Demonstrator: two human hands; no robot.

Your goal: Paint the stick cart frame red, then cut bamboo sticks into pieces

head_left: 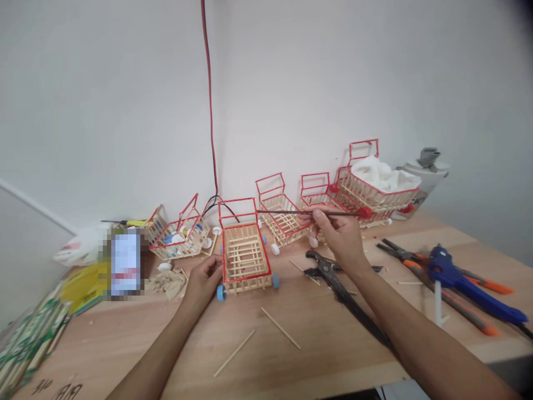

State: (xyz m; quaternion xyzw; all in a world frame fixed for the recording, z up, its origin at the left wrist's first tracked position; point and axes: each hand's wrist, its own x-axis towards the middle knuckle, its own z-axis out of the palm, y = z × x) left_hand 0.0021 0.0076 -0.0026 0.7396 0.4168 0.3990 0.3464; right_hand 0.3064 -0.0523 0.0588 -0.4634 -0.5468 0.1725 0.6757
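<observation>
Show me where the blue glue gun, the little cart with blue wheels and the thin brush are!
glue gun (pixel 470 283), head view, on its blue body.
cart (pixel 245 258), head view, on its stick floor.
brush (pixel 308 212), head view, on its thin handle.

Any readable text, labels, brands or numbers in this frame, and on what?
None can be read for certain.
Table edge: dark handwritten marks, too cut off and skewed to read.
Pixelated box: print blurred out.
Yellow packet: no legible print.
Green-and-white packs: pattern only, too blurred.
Glue gun and pliers: no visible brand.
</observation>
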